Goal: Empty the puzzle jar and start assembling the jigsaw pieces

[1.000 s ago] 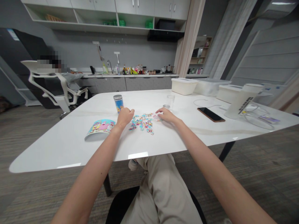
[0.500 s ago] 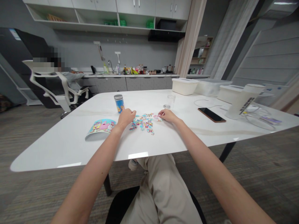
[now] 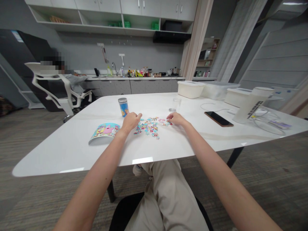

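A loose pile of small colourful jigsaw puzzle pieces [image 3: 148, 125] lies on the white table. At the pile's left edge is my left hand [image 3: 131, 122], its fingers curled down and its thumb pointing right; what lies under the fingers is hidden. My right hand [image 3: 177, 119] is at the right edge, fingertips bent together over a few pinkish pieces [image 3: 161, 120] set slightly apart; any piece in them is too small to make out. Left of my left forearm a curved picture sheet [image 3: 105, 130] shows cartoon figures. A blue can [image 3: 123, 107] with a silver lid stands behind my left hand.
Behind my right hand are a clear jar [image 3: 176, 103] and a round lid [image 3: 172, 110]. Farther right lie a phone [image 3: 218, 118], cables and a white tumbler [image 3: 252, 104]. Storage boxes [image 3: 191, 89] line the back right. A person sits on an office chair [image 3: 51, 86] at the left.
My right hand has shifted a little to the right, and small pieces now show under its fingertips. My left hand stays nearly in place.
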